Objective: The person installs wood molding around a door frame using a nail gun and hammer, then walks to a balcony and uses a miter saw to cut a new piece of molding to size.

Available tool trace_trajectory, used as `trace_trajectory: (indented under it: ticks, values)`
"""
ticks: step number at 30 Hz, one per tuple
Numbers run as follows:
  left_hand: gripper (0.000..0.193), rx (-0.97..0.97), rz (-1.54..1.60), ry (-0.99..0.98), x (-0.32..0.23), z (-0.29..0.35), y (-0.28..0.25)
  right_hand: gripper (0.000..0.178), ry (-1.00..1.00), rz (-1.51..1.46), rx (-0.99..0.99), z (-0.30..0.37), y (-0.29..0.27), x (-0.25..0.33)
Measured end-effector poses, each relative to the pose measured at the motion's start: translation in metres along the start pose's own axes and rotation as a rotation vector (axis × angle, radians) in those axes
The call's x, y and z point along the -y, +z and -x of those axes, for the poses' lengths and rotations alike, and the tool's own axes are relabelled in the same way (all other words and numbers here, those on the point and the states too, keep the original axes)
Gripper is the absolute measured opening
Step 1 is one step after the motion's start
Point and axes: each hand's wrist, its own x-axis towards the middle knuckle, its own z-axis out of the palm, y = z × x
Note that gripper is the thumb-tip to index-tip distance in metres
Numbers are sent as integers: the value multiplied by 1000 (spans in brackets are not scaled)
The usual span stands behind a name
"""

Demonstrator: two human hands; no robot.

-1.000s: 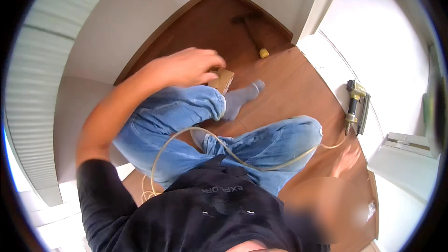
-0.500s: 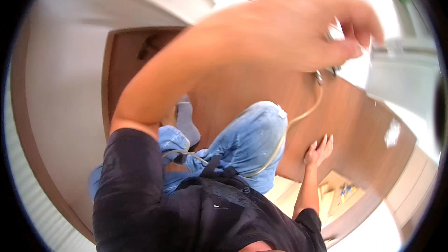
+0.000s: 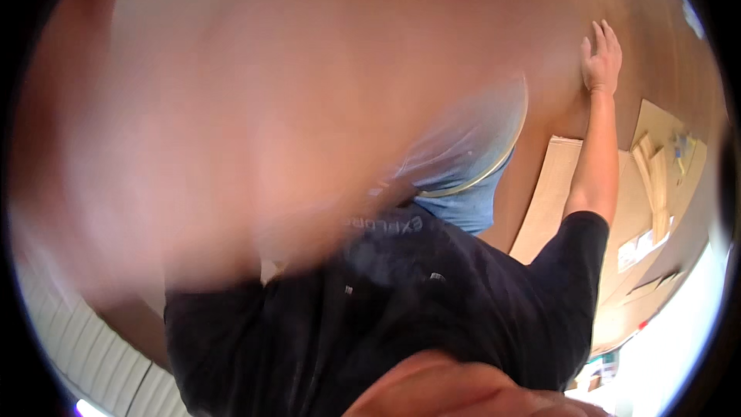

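Note:
My left hand and forearm (image 3: 231, 131) sweep very close across the upper left as one large blur. The fingers are smeared, so I cannot make out their shape or anything in them. Out to the right, my right hand (image 3: 602, 66) rests palm down on a brown wood-toned surface (image 3: 552, 112), fingers stretched and nothing in them. A thin yellowish hose or cord (image 3: 505, 150) curves over my blue-jeaned leg (image 3: 467, 205). My left arm hides most of the surface on that side.
Flat cardboard (image 3: 546, 185) lies beside my right forearm. Farther right, several light wooden strips (image 3: 656, 189) and a small blue-and-yellow item (image 3: 681, 150) sit on more cardboard. A pale ribbed surface (image 3: 85, 344) runs along the lower left.
My left hand has come from the upper right to very near the camera, covering the upper left. The view has shifted, showing more cardboard at right. My right hand still lies flat.

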Motion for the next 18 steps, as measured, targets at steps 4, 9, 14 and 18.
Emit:
trace_trajectory:
  ticks: [4, 9, 14, 18]
  values:
    - [31, 49, -100, -11, -31, 48, -25, 47, -66, 11, 12, 55, 16, -12]
    - [33, 75, -248, -87, 0, 118, -61, 44, -5, -129, 115, 75, 15, 27]
    - [34, 77, -169, -62, 31, 162, -47, 53, 33, -24, 130, 106, 23, -36]
    - [35, 100, -224, -15, 52, 199, -64, 48, 5, -70, 28, 99, 39, -36]
